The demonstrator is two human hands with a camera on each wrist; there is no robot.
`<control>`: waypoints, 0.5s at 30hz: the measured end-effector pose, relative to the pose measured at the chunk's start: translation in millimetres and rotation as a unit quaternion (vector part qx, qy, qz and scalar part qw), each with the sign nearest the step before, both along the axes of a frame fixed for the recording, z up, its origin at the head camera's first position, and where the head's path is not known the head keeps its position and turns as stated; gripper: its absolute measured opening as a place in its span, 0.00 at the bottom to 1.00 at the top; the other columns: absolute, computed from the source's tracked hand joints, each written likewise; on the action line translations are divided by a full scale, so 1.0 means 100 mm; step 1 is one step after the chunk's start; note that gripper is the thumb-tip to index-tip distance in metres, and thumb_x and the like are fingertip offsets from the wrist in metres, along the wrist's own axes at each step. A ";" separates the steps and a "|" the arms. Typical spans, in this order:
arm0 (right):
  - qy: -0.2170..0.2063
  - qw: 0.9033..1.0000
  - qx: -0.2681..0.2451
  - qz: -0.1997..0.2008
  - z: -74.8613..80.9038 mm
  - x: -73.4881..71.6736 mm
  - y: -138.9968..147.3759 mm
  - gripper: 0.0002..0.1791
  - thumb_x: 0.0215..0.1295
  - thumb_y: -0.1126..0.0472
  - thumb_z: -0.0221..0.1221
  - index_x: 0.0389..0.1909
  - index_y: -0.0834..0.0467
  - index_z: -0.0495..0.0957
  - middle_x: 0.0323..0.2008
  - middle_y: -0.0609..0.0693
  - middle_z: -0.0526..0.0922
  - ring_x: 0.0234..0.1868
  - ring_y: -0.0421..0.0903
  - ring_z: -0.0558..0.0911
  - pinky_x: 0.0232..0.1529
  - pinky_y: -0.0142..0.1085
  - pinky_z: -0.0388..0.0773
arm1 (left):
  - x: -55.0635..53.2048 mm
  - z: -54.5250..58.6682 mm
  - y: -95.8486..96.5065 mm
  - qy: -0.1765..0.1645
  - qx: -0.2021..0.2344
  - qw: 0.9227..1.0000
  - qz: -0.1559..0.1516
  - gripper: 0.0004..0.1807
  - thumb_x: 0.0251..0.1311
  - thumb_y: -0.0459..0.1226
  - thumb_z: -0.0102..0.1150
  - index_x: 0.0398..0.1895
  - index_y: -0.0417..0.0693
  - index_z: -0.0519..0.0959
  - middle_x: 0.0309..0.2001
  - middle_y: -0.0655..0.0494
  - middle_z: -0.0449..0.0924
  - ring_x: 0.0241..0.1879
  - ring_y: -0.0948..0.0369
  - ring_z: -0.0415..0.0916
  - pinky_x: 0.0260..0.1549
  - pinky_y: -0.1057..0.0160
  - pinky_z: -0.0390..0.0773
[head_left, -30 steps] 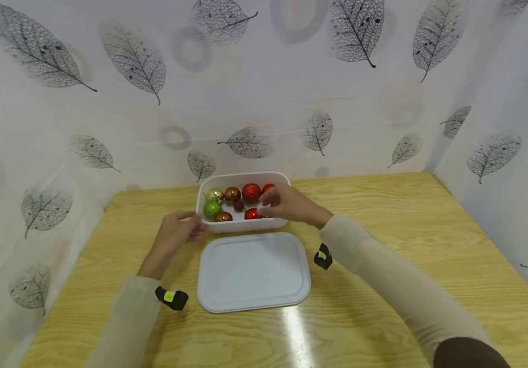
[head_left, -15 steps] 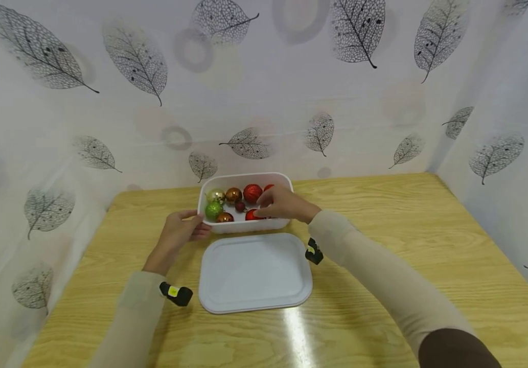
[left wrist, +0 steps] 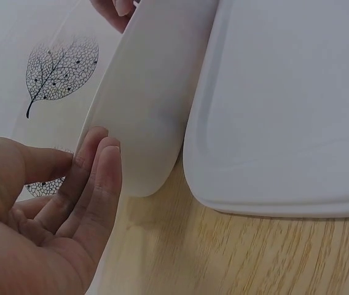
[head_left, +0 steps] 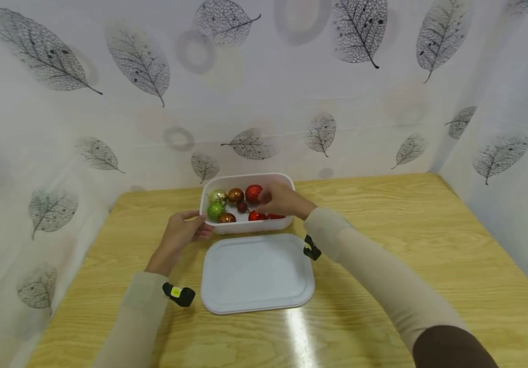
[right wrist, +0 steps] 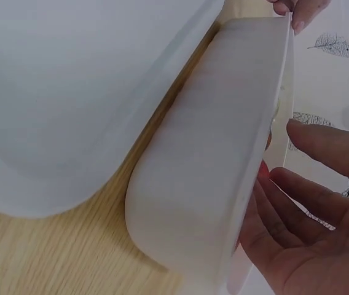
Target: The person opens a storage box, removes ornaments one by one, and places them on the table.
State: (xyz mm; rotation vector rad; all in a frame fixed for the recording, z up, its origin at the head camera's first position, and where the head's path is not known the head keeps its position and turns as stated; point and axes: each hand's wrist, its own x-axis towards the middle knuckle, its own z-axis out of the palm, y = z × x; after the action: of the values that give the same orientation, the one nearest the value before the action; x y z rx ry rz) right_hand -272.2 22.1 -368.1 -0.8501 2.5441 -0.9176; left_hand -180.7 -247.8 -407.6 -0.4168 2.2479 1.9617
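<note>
A white plastic container (head_left: 252, 227) holds several Christmas baubles: a green bauble (head_left: 215, 211), a pale gold bauble (head_left: 218, 197), a copper bauble (head_left: 235, 196), a small dark red bauble (head_left: 242, 207) and glossy red baubles (head_left: 257, 215). My left hand (head_left: 180, 236) pinches the container's left front corner, thumb at the rim and fingers along the outer wall, as the left wrist view shows. Over the right end, my right hand (head_left: 284, 200) reaches down among the red baubles. In the right wrist view its thumb stands apart from the fingers, whose tips are hidden behind the wall.
A white lid (head_left: 257, 273) lies flat on the wooden table (head_left: 383, 220), just in front of the container. Behind the table hangs a pale curtain (head_left: 264, 102) with leaf prints, close to the container's back side.
My right hand has shifted slightly within the container's right end, uncovering more red at the front right. My left hand has come to hold the corner and stays there.
</note>
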 end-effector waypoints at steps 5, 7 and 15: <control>0.017 1.000 -0.012 0.011 0.00 -0.05 0.09 0.14 0.63 0.65 0.68 0.42 0.72 0.83 0.42 0.62 0.86 0.47 0.55 0.83 0.52 0.42 0.85 | 0.02 0.02 0.02 0.005 -0.003 1.000 -0.002 0.27 0.77 0.33 0.49 0.71 0.24 0.61 0.30 0.50 0.85 0.28 0.63 0.85 0.36 0.65 0.89; 0.018 1.000 -0.006 0.009 0.01 -0.07 0.11 0.13 0.63 0.65 0.68 0.41 0.73 0.83 0.42 0.62 0.86 0.47 0.55 0.83 0.54 0.43 0.84 | 0.02 0.02 0.02 0.003 -0.004 1.000 -0.001 0.27 0.77 0.33 0.49 0.71 0.24 0.61 0.30 0.50 0.85 0.28 0.63 0.85 0.36 0.65 0.89; -0.019 0.999 0.027 -0.019 0.03 -0.04 0.13 0.20 0.64 0.63 0.69 0.50 0.74 0.81 0.48 0.64 0.85 0.53 0.56 0.83 0.59 0.43 0.82 | 0.01 0.02 0.02 -0.001 -0.004 1.000 -0.001 0.28 0.77 0.34 0.50 0.72 0.25 0.60 0.30 0.50 0.86 0.28 0.63 0.85 0.37 0.65 0.89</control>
State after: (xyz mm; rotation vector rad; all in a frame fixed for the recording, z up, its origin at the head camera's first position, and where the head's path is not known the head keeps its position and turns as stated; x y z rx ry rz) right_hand -276.4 34.9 -365.6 -0.7646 2.5487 -0.8628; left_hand -179.9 -245.9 -405.8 -0.4174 2.2562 1.9508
